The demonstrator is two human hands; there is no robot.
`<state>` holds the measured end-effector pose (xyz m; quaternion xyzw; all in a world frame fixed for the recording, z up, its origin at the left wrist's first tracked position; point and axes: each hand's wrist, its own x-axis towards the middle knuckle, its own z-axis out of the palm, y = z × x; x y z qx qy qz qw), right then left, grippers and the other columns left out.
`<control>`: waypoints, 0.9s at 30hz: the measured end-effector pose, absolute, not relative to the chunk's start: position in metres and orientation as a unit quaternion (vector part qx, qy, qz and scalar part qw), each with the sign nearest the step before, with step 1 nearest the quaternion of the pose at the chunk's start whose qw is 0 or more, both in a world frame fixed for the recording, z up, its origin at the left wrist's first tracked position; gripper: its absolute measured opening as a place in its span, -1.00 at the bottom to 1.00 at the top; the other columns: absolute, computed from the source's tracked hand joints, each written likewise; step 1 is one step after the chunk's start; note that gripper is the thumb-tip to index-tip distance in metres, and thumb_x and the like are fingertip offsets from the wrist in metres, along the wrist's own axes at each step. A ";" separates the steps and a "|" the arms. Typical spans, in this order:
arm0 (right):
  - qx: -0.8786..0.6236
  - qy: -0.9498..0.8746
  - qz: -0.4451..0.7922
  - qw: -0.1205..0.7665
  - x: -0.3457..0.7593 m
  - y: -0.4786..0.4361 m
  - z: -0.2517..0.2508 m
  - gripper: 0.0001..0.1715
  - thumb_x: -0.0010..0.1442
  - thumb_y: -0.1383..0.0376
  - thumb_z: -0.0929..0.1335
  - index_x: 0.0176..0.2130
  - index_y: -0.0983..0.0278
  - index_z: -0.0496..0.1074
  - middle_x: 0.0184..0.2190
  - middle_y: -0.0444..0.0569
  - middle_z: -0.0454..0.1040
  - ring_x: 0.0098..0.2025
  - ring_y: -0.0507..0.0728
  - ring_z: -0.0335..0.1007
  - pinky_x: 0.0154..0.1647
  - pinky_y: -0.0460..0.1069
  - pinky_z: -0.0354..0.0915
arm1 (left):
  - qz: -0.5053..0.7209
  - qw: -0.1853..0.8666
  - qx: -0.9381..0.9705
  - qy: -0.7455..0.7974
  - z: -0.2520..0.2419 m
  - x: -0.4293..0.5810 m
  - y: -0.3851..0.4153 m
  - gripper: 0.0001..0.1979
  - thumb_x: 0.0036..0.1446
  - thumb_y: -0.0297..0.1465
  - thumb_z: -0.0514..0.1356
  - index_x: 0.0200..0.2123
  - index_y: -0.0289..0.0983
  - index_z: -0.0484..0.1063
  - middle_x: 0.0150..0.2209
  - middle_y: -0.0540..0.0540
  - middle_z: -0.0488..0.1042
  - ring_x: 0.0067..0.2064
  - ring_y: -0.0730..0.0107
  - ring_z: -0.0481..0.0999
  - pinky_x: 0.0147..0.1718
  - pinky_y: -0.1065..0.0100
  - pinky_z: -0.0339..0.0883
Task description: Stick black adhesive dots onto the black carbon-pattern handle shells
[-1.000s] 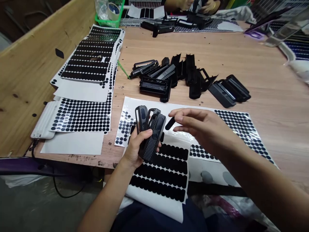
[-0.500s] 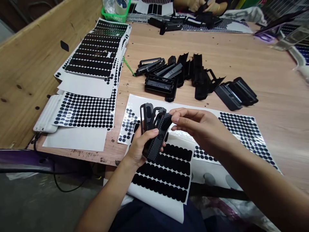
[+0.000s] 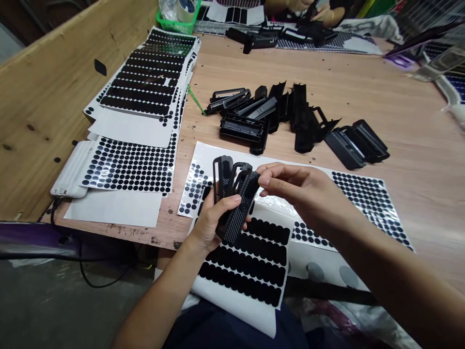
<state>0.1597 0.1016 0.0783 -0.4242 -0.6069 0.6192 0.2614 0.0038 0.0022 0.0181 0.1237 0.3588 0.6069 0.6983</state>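
Note:
My left hand is closed round several black plastic parts, its thumb lying across the front one. That front part has a ribbed, carbon-look face with a small round mark, and it tilts to the right. Behind it, other black parts with open loop-shaped frames fan out to the left. My right hand pinches thumb and fingers together at the upper right edge of the front part; what lies between the fingertips is hidden. Below the parts is a sheet of black stickers, hanging over the table's front edge.
A pile of black plastic parts lies mid-table, with more parts to its right. Sticker sheets are stacked at left beside a wooden board and a white device. Another person's hands work across the table.
The view has shifted very slightly. Both hands keep the same hold, and the parts in my left hand have hardly moved.

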 end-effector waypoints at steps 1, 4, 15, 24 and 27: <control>-0.425 -0.609 0.617 0.261 0.160 0.102 0.079 -0.67 0.03 0.03 0.62 -0.39 0.19 0.62 -0.19 -0.07 0.57 -0.18 0.12 0.41 -0.14 -0.01 0.35 | 0.607 0.698 0.124 0.358 0.018 0.004 0.002 -0.51 0.02 -0.24 0.46 -0.06 -0.25 0.37 -0.38 -0.02 0.54 -0.43 0.37 0.59 -0.52 0.46 0.48; -0.427 -0.611 0.614 0.260 0.160 0.102 0.079 -0.67 0.03 0.03 0.62 -0.38 0.19 0.62 -0.20 -0.07 0.57 -0.18 0.12 0.41 -0.13 -0.01 0.34 | 0.607 0.699 0.123 0.357 0.018 0.004 0.003 -0.50 0.02 -0.23 0.46 -0.05 -0.26 0.36 -0.38 -0.02 0.54 -0.43 0.37 0.59 -0.52 0.45 0.49; -0.420 -0.602 0.631 0.253 0.161 0.102 0.078 -0.72 0.06 0.05 0.62 -0.39 0.16 0.63 -0.16 -0.10 0.57 -0.18 0.10 0.41 -0.12 -0.01 0.31 | 0.607 0.701 0.131 0.351 0.016 0.004 0.003 -0.44 0.03 -0.22 0.46 0.03 -0.27 0.36 -0.36 -0.02 0.54 -0.43 0.36 0.60 -0.53 0.45 0.50; -0.428 -0.662 0.563 0.249 0.161 0.102 0.087 -0.62 0.03 -0.03 0.61 -0.39 0.20 0.60 -0.20 -0.06 0.57 -0.13 0.16 0.45 -0.04 0.04 0.36 | 0.608 0.701 0.135 0.347 0.015 0.004 0.003 -0.48 0.03 -0.22 0.46 -0.03 -0.27 0.37 -0.36 -0.01 0.54 -0.44 0.39 0.59 -0.53 0.47 0.50; -0.433 -0.681 0.536 0.248 0.157 0.100 0.093 -0.59 0.02 -0.04 0.60 -0.40 0.21 0.58 -0.24 -0.05 0.58 -0.14 0.17 0.47 -0.06 0.04 0.41 | 0.606 0.702 0.136 0.349 0.016 0.004 0.002 -0.48 0.03 -0.22 0.47 -0.03 -0.27 0.37 -0.35 -0.02 0.54 -0.43 0.39 0.60 -0.52 0.47 0.51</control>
